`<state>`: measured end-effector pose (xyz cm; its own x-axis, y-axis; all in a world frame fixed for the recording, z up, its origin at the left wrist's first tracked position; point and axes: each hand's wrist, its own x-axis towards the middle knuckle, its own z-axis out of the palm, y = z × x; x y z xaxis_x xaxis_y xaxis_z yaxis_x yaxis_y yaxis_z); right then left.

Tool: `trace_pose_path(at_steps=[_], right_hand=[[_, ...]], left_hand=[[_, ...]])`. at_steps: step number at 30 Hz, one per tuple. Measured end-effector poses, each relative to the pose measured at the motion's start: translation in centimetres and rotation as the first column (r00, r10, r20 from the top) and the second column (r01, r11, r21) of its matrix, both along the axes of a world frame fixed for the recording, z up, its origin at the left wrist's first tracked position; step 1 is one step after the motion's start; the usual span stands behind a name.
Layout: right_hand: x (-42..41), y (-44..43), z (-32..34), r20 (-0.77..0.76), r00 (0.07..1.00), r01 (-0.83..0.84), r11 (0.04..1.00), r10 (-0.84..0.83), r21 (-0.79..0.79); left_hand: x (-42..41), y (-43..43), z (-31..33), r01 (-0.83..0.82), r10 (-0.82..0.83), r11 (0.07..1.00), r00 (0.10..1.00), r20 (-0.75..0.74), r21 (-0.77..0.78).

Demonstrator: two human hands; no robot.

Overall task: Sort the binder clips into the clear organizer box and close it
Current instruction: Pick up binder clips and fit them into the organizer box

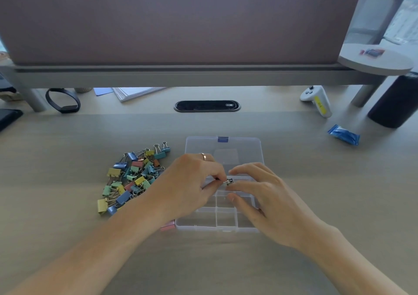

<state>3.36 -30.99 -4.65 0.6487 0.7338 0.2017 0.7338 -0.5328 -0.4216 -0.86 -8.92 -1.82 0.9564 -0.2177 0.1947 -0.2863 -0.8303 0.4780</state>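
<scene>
Both hands over the clear organizer box (217, 227) at frame centre, lid (248, 149) folded open flat toward the top of frame, blue latch tab at its far edge. Left hand (192, 181), ring on one finger, pinches a small binder clip (228, 182) between thumb and forefinger, held over the upper row of compartments. Clip colour unreadable, only the wire handle glints. Right hand (262, 195) has fingers loosely bent, one fingertip against the clip's other end; cannot tell if it's gripping or only touching. Compartments in view look bare. Pile of binder clips (133, 177) (yellow, green, blue, pink) on the desk (67, 149) left of the box, near it, not touching. One pink clip (168, 225) just beside the box's lower-left corner, half hidden under the left wrist. Upper right: white controller (316, 100) with yellow label, blue wrapper (343, 134) below it.
</scene>
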Motion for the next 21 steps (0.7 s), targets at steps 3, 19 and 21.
trace_pose_path(at_steps=[3, 19, 21], right_hand=[[0.0, 0.0, 0.0, 0.002, 1.0, -0.002, 1.0, 0.002, -0.014], [0.7, 0.7, -0.3, -0.026, 1.0, 0.007, 0.999, -0.006, 0.044], [0.6, 0.6, -0.3, -0.026, 1.0, 0.005, 0.999, -0.003, 0.051]], left_hand=[[0.2, -0.6, 0.6, 0.029, -0.028, 0.993, 1.0, -0.011, 0.116], [0.8, -1.0, 1.2, -0.089, 0.09, 0.996, 0.991, -0.094, 0.011], [0.9, -1.0, 1.1, -0.108, 0.105, 0.994, 0.989, -0.107, -0.024]])
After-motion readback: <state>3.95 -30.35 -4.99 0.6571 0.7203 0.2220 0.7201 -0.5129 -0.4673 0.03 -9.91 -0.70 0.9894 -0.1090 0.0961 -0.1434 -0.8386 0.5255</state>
